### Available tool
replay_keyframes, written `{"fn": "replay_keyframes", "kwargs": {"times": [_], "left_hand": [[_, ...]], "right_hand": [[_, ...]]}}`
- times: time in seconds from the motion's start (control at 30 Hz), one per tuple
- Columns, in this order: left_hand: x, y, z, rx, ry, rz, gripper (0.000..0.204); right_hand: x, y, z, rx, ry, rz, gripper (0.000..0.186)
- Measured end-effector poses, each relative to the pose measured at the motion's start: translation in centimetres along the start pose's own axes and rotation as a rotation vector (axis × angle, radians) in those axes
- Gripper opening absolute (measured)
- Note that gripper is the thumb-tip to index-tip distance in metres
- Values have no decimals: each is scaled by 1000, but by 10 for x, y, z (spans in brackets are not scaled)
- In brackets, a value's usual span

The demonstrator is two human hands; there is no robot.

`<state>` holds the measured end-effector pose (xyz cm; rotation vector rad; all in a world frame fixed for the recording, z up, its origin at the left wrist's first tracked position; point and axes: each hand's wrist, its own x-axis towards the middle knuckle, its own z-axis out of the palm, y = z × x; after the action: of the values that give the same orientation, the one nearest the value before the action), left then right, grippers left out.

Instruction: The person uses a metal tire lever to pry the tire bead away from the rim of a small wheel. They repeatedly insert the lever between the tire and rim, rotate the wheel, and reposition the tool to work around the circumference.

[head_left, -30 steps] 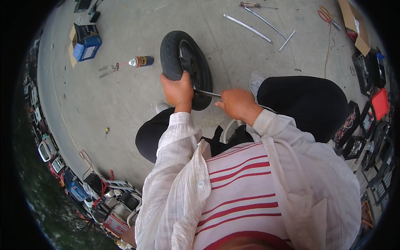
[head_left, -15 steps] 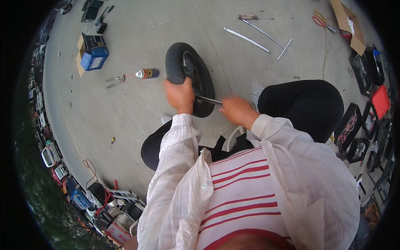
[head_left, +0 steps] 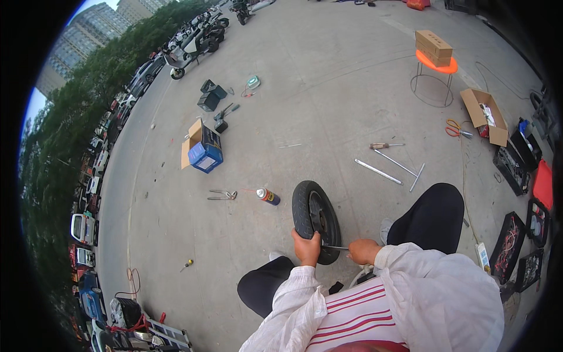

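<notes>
A black tire on a wheel (head_left: pixel 304 205) stands between my bent legs on the concrete. My left hand (head_left: pixel 307 251) grips the tire's near-left side, thumb over its edge. My right hand (head_left: pixel 363 251) is closed on a metal bar tool (head_left: pixel 335 247) that reaches across into the wheel; the tool's tip is hidden. Left of the wheel lie a spray can (head_left: pixel 268 196) and metal locking pliers (head_left: pixel 220 195). A long steel lever (head_left: pixel 378 171), a T-handle wrench (head_left: pixel 416 176) and a screwdriver (head_left: pixel 387 145) lie beyond it to the right.
A blue box (head_left: pixel 206 154) and cordless drill (head_left: pixel 220 121) lie at front left. At right are an orange stool (head_left: pixel 427 61) bearing a carton, scissors (head_left: pixel 455 130), an open carton (head_left: pixel 497 132) and several tool cases (head_left: pixel 505 249). Parked scooters (head_left: pixel 179 69) and vehicles (head_left: pixel 86 230) line the left.
The view has tilted up, bringing scooters, buildings and the stool into sight, while wheel and hands now sit lower in the picture. Both hands keep their grips.
</notes>
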<state>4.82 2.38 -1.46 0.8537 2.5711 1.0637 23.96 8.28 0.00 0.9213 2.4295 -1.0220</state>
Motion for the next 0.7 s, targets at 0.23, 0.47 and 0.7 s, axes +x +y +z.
{"fn": "replay_keyframes", "kwargs": {"times": [0.23, 0.47, 0.7], "left_hand": [[-16, 5, -36, 80, -137, -124, 74], [-24, -5, -22, -44, -14, -6, 87], [4, 7, -11, -18, -13, -77, 82]], "right_hand": [[-9, -8, -10, -160, -101, -65, 31], [0, -17, -48, -265, -144, -40, 31], [3, -15, -70, -395, -10, -146, 25]]}}
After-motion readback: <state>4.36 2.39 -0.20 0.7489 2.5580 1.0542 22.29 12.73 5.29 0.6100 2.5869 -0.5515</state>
